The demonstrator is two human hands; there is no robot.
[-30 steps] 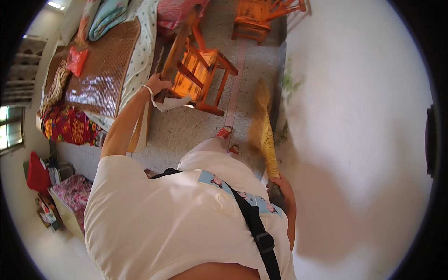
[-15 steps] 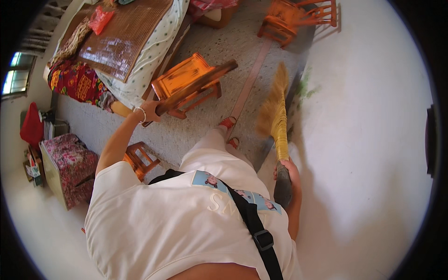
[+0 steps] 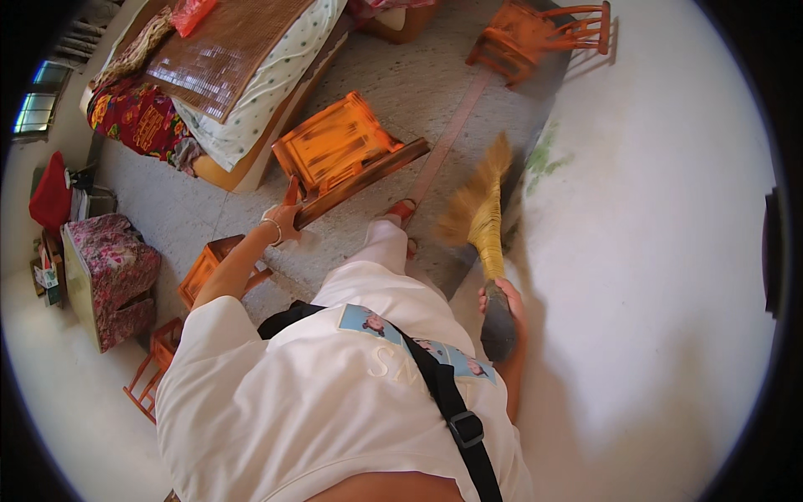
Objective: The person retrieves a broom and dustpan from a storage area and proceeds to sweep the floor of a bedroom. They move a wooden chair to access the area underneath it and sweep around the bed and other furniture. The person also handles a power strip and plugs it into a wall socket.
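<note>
My left hand point(image 3: 286, 222), a bracelet at its wrist, is closed on the end of the top back rail of an orange-brown wooden chair point(image 3: 330, 138). The chair's seat faces up beyond the rail; its legs are mostly hidden. In my right hand point(image 3: 512, 308) is a broom point(image 3: 488, 233), gripped by its dark handle. Yellow binding wraps the broom's neck, and its tan bristles fan out away from me, close to the foot of the wall. My feet in red sandals point(image 3: 403, 209) show between chair and broom.
A bed with a brown woven mat point(image 3: 230, 63) stands at far left. Another wooden chair point(image 3: 523, 38) is by the wall at far right. Wooden chairs point(image 3: 209, 268) also stand at my left, near a cabinet under a floral cloth point(image 3: 117, 268). A white wall point(image 3: 661, 234) runs along my right.
My left hand and the chair's back rail have come nearer and slightly right, and the chair has turned a little. The broom has shifted slightly left. More chairs show at my left.
</note>
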